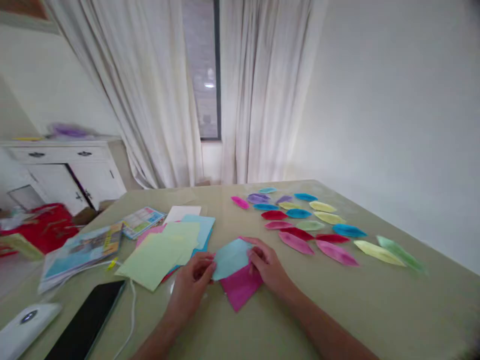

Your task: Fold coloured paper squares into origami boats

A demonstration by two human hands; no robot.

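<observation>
Between my two hands is a light blue piece of paper (231,259), lying over a magenta piece of paper (242,290) whose corner points toward me. My left hand (193,280) pinches the left edge of the light blue paper between thumb and fingers. At its right edge, my right hand (267,265) pinches with thumb and fingertips; the magenta paper shows beside and under these fingers. Left of my hands lies a stack of coloured paper, with a light green sheet (159,260) on top and a blue sheet (206,230) showing behind it.
Several leaf-shaped paper pieces, such as a pink one (337,252) and a blue one (349,230), spread across the table (375,305) at right. At left are a black phone (88,317), a white device (28,325), a white cable (133,305) and a magazine (82,255).
</observation>
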